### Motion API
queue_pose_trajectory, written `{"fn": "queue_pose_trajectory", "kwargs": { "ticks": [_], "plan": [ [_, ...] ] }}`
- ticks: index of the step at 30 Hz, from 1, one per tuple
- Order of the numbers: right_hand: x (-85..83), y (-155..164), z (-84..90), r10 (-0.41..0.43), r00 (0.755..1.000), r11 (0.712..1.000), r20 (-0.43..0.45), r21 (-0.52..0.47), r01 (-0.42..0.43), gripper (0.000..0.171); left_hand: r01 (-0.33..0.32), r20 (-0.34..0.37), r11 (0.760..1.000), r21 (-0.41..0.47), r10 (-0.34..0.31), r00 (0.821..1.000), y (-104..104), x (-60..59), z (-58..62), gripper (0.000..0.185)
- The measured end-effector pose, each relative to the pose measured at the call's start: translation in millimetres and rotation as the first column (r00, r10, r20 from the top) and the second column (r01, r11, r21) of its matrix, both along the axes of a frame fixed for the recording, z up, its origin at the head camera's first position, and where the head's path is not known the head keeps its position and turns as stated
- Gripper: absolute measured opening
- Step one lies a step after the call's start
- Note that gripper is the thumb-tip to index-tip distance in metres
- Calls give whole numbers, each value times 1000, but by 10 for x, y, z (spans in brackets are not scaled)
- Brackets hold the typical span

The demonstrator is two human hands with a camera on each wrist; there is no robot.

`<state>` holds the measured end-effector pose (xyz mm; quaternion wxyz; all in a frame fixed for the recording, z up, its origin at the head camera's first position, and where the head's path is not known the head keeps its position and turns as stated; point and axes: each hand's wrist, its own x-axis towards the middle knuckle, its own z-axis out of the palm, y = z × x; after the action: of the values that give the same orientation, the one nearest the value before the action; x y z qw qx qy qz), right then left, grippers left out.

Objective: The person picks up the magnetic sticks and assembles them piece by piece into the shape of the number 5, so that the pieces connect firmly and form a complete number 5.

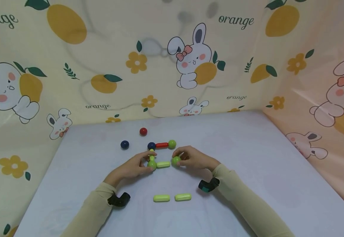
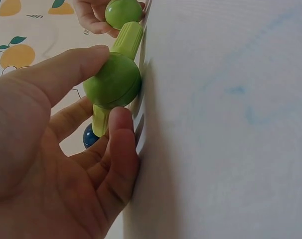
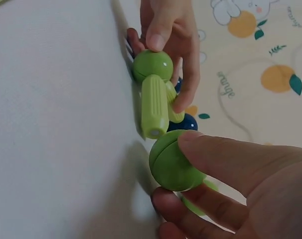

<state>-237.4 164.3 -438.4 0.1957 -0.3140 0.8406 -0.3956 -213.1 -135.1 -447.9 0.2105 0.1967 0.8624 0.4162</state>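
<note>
On the white table [image 1: 249,148], the left hand [image 1: 131,166] pinches the corner green ball [image 1: 152,165] between thumb and fingers; slackening there could let attached pieces pivot. The right hand [image 1: 197,158] pinches a second green ball [image 1: 176,161], just apart from the free end of the pale green rod [image 1: 163,164]; off-centre contact could push that rod askew. The red rod [image 1: 161,145], unheld between navy ball [image 1: 151,146] and far green ball [image 1: 172,144], could swing if jolted. The loose red ball [image 1: 143,131] could roll if knocked.

The table [image 1: 231,144] (pale) bears balls [image 1: 152,165] and 5 rods [image 1: 163,164].
</note>
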Motion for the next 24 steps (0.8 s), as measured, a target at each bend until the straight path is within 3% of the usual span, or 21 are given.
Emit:
{"fn": "queue_pose_trajectory", "kwargs": {
  "ticks": [24],
  "plan": [
    [21,-55,-42,4,1000,1000,-16,-18,-4,27,11,-11,1000,-8,-11,1000,-1,4,16,57]
  ]
}}
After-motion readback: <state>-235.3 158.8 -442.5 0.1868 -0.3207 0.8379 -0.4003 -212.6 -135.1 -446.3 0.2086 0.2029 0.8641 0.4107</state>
